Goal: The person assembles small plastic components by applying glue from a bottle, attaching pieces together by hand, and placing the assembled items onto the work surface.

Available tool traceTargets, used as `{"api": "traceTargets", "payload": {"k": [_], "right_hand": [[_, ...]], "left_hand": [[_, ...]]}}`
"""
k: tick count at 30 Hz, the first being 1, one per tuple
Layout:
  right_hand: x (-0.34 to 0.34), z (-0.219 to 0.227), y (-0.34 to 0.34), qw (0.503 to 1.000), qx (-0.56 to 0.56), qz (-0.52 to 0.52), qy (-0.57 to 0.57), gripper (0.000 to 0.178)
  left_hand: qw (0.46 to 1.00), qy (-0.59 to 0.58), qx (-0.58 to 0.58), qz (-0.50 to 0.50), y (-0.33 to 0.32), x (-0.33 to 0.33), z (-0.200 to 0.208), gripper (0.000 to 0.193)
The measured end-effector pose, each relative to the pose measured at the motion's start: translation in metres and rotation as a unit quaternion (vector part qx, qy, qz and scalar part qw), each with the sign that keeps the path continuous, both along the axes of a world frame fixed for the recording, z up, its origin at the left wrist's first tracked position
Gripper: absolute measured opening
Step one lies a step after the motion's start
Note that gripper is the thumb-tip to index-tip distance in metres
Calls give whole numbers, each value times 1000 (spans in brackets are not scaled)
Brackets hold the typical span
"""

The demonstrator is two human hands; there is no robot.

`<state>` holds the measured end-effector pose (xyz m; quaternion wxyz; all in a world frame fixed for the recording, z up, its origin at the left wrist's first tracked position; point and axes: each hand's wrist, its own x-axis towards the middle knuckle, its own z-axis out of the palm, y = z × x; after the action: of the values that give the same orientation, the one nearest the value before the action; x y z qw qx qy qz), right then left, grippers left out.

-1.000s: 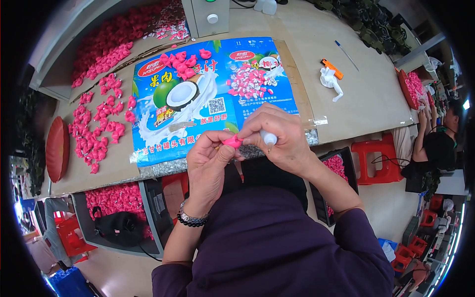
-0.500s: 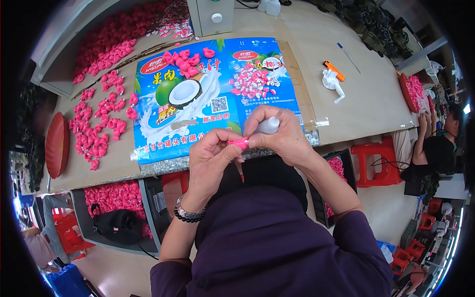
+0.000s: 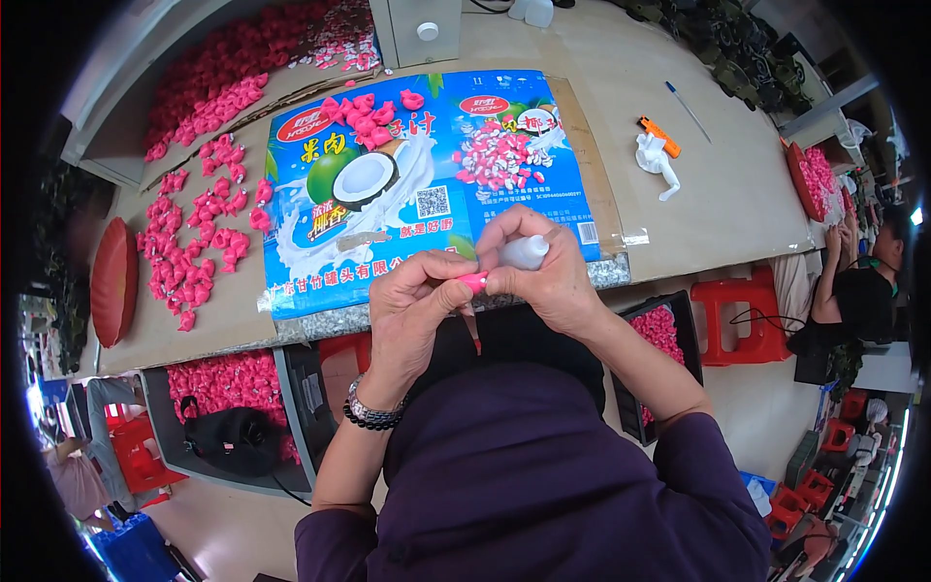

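Both hands meet over the table's front edge around a small pink plastic piece (image 3: 473, 282). My left hand (image 3: 415, 301) pinches it between thumb and fingers. My right hand (image 3: 548, 286) presses thumb and finger against its other side, while a white squeeze bottle (image 3: 525, 252) is tucked in that same hand. The fingers hide much of the pink piece. Under the hands lies a blue printed cardboard sheet (image 3: 388, 254). On it rest a cluster of pink pieces (image 3: 367, 124) at the far side and a heap of small pink-and-white parts (image 3: 490, 155) to the right.
More pink pieces (image 3: 199, 228) lie loose on the left, beside a red tray (image 3: 114, 281). An orange-nozzled glue tool (image 3: 659, 138) and a pen (image 3: 687, 110) are at right. Open drawers (image 3: 281, 388) hold pink pieces below the table. A co-worker (image 3: 863, 281) sits far right, near a red stool (image 3: 742, 325).
My hands stay together on the pink piece, with the fingers closing slightly more over it. The squeeze bottle in my right hand has tilted a little. The rest looks the same.
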<state>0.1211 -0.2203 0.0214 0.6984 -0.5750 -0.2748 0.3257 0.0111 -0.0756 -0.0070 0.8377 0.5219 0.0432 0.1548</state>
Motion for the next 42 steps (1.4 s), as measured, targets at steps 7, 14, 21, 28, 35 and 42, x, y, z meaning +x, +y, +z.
{"api": "traceTargets", "payload": {"k": [7,14,21,28,35,42], "right_hand": [[-3,-4,2,1000,21,-4,-7,28],[-3,-7,5,999,37,-5,-15,29],[4,-5,14,999,31,-36,-4,30],[15,-11,-2,994,12,-105,-8,20],[10,-16,2,995,26,-98,-24,20],[10,-16,-13,994,13,-105,-25,19]], "left_hand": [[1000,-7,-18,14,-3,0,-4,12],[999,-13,-37,22,-3,0,-3,12],[987,72,137,40,30,2,22,9],[596,79,722,342,147,14,45,12],[618,13,734,281,134,86,23,12],[682,63,706,180,133,115,4,15]]}}
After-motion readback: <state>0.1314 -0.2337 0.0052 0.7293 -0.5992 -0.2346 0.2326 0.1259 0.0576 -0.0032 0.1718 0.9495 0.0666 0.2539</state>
